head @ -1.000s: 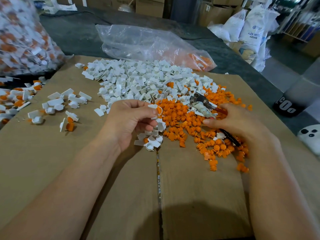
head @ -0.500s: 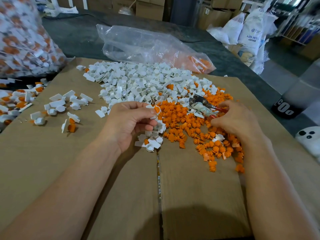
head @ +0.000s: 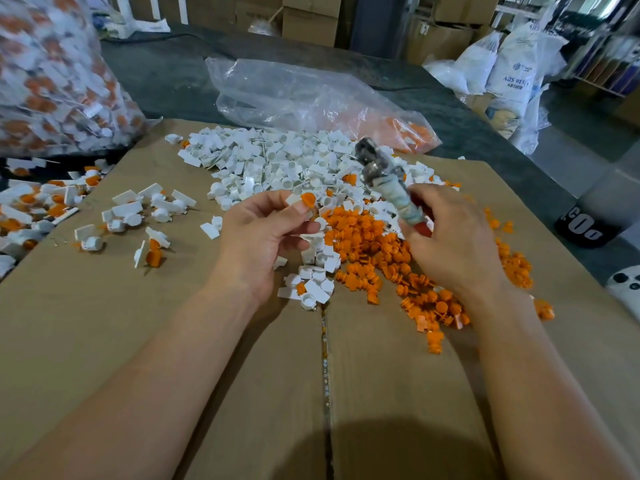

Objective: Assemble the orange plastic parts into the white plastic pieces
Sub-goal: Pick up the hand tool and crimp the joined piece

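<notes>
Above the cardboard (head: 173, 341), the left hand (head: 263, 237) pinches 1 white piece (head: 293, 199) with an orange part (head: 307, 199) on it. The right hand (head: 450, 237) grips a tool (head: 384, 178) over the orange pile (head: 367, 237).

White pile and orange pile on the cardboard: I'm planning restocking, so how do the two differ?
The white pile lies farther back and spreads wider; the orange pile sits nearer, partly hidden by the right hand. The white pile's pieces are cups with flat tabs; the orange pile's are small round-headed plugs. Both are loose heaps on the cardboard, meeting at their edges.
</notes>
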`<act>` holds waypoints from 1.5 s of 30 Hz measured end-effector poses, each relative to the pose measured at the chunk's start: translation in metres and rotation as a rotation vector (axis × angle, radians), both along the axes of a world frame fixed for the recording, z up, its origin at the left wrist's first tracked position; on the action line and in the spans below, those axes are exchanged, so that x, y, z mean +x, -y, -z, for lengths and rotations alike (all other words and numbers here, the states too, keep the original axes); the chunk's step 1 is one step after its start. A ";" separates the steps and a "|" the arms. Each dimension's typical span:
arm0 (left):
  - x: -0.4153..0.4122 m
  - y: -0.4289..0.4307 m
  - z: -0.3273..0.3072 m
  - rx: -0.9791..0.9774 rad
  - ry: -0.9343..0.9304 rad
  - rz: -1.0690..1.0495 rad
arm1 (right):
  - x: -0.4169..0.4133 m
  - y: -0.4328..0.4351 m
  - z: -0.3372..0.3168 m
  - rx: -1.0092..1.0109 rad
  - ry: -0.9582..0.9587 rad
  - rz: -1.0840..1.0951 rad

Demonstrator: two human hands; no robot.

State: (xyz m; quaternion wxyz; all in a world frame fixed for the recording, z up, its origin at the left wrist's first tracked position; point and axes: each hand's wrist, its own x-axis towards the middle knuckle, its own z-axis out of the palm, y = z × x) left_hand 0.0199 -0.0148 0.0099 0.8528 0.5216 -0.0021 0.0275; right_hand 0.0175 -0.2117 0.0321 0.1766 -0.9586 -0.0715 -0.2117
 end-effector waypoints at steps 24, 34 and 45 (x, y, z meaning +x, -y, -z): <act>0.002 0.001 0.003 0.002 0.143 -0.069 | -0.009 -0.028 0.006 -0.082 -0.129 -0.203; 0.002 0.001 0.003 0.013 0.127 -0.065 | -0.011 -0.030 0.007 0.003 -0.143 -0.262; 0.002 0.003 0.005 0.006 0.078 -0.086 | -0.009 -0.033 0.010 0.016 -0.197 -0.249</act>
